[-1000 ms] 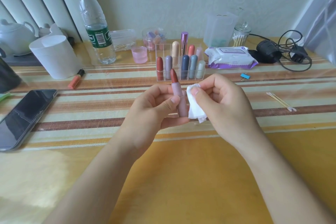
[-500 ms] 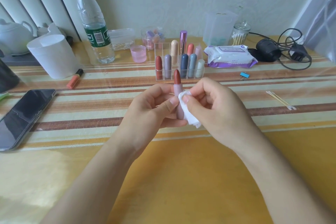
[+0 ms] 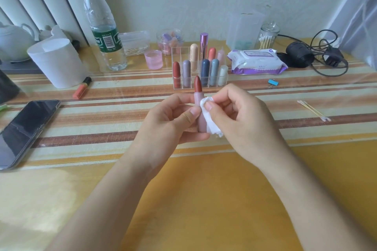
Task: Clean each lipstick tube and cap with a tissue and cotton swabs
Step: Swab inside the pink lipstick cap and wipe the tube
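Head view. My left hand [image 3: 173, 122] grips the tube [image 3: 197, 99] upright between both hands, bullet out, thumb on its front. My right hand [image 3: 240, 120] pinches the tissue [image 3: 211, 126] against the tube's right side. A second ago the tissue sat just off the barrel and the tube leaned left; now they touch. Judgement: barrel wipe under way. Swabs [image 3: 314, 111] lie well right of the right hand.

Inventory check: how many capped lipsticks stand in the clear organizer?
9. Front row: red, lilac, navy, light blue, white. Back row: cream, purple, coral, pink. Others may be hidden.
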